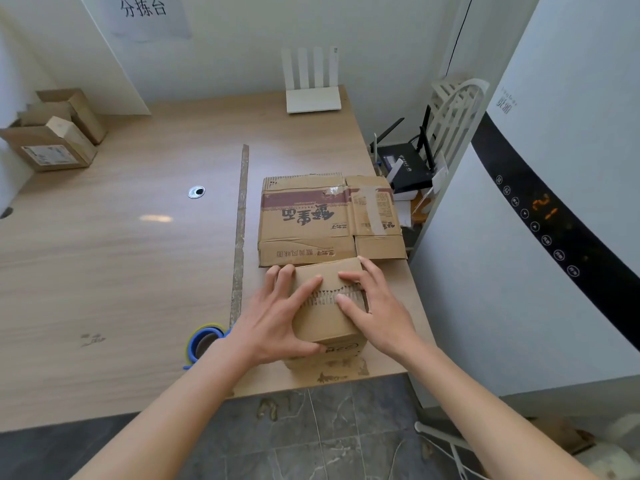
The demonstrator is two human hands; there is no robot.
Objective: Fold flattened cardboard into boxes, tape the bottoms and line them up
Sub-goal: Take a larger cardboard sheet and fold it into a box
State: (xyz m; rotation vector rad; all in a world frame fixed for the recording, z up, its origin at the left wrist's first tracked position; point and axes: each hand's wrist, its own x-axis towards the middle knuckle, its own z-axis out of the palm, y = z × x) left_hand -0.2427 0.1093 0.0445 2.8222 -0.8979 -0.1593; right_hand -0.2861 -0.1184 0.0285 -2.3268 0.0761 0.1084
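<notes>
- The bench [121, 244] is showing a pale wood grain, with a grey worn strip [240, 233] running from its far side toward the near edge.
- The small box [327, 306] at the near edge is showing plain brown, with a jagged torn seam across its top.
- The flattened cardboard [329, 220] behind it is showing brown with a dark red band and dark red characters, plus shiny clear tape.
- The tape roll [202, 342] near the near edge is showing blue with a yellow-green rim.
- The brown boxes [52, 133] at the far left corner are carrying a white label.
- The router [311, 84] at the far edge is showing white.
- The floor [311, 438] is showing dark grey marbled tiles.
</notes>
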